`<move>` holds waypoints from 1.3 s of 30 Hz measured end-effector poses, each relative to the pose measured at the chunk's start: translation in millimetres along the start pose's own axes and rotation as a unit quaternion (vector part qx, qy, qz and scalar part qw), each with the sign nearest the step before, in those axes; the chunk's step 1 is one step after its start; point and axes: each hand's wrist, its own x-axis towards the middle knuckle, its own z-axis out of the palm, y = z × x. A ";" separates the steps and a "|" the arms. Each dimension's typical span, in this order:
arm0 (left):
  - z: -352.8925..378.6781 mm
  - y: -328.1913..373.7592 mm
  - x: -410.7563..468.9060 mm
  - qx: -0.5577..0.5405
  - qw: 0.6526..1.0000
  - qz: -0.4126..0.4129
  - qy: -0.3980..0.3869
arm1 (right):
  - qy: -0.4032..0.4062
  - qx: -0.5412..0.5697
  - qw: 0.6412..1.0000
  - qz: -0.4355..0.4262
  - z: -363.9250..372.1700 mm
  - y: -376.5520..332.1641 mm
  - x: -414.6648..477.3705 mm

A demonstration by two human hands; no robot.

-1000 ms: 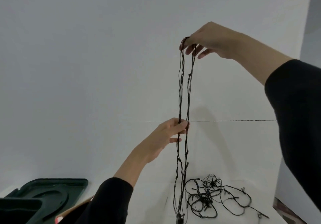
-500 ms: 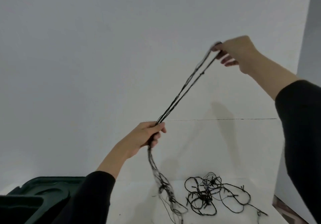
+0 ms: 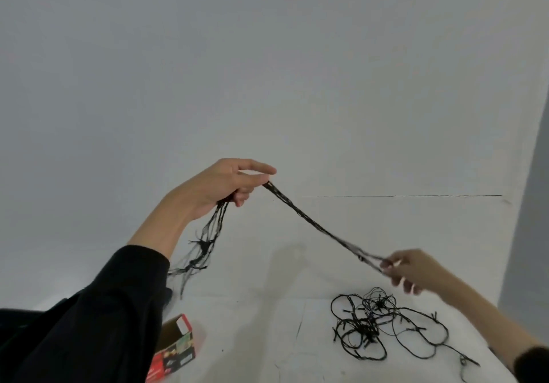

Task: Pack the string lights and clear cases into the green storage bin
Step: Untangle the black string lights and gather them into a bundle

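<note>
A doubled bundle of thin black string lights (image 3: 315, 225) is held stretched in the air between two hands, above a white table (image 3: 267, 338). The upper end is enclosed by the left hand (image 3: 219, 186), whose grip is closed round the strands with the forefinger extended; several looped ends hang blurred below it. The lower end is pinched by the right hand (image 3: 416, 269), its grip closed on the wires between thumb and fingertips. The rest of the cord is left as a loose tangle (image 3: 365, 326) on the table just below the right hand; whether it is joined to the held bundle cannot be traced. A small red printed cardboard box (image 3: 175, 347), open at the top, is seen near the left sleeve. The green storage bin and the clear cases cannot be made out here. The step in hand is judged to be the gathering of the lights into a compact hank, well before any packing. For the next move, another length would need to be drawn from the tangle and laid alongside the held strands, with tension kept even so that no loop is dropped or snagged.
</note>
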 end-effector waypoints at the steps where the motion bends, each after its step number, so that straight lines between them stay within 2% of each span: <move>1: 3.1 2.8 -0.3 -0.013 1.000 -0.002 -0.004 | -0.044 -0.009 0.999 -0.005 12.5 2.3 -5.3; 5: 18.0 13.4 0.3 -0.004 1.000 -0.008 -0.020 | -0.219 0.043 0.973 -0.054 37.1 -19.1 -27.7; 9: 40.5 21.1 -2.0 0.026 0.997 -0.005 -0.066 | -0.180 0.165 0.951 -0.189 36.2 -78.3 -45.7; 13: 63.9 25.8 -3.1 0.016 0.995 0.008 -0.094 | -0.183 0.288 0.904 -0.258 52.3 -127.7 -60.0; 16: 72.5 28.6 -2.1 -0.020 0.997 0.029 -0.063 | -0.201 0.337 0.882 -0.260 73.5 -144.2 -69.4; 19: 67.0 30.9 -1.0 -0.084 0.996 0.041 0.005 | -0.229 0.335 0.881 -0.245 90.0 -142.6 -75.8; 24: 47.9 16.6 -6.3 -0.200 0.972 0.032 0.118 | -0.190 0.283 0.917 -0.208 91.8 -129.8 -72.4; 27: 44.4 -0.3 -14.4 -0.272 0.948 0.014 0.162 | -0.177 0.171 0.950 -0.191 87.0 -118.4 -65.5; 30: 44.9 -18.9 -25.7 -0.332 0.924 -0.014 0.190 | -0.170 0.068 0.967 -0.175 86.8 -104.1 -60.6; 33: 47.3 -43.2 -42.7 -0.370 0.906 -0.045 0.201 | -0.143 -0.004 0.972 -0.185 81.2 -95.6 -56.5; 36: 54.4 -75.0 -60.7 -0.446 0.859 -0.096 0.232 | -0.089 -0.075 0.973 -0.198 71.9 -92.6 -49.5; 39: 75.0 -105.5 -76.1 -0.509 0.808 -0.159 0.250 | -0.007 -0.209 0.950 -0.233 63.4 -97.0 -45.6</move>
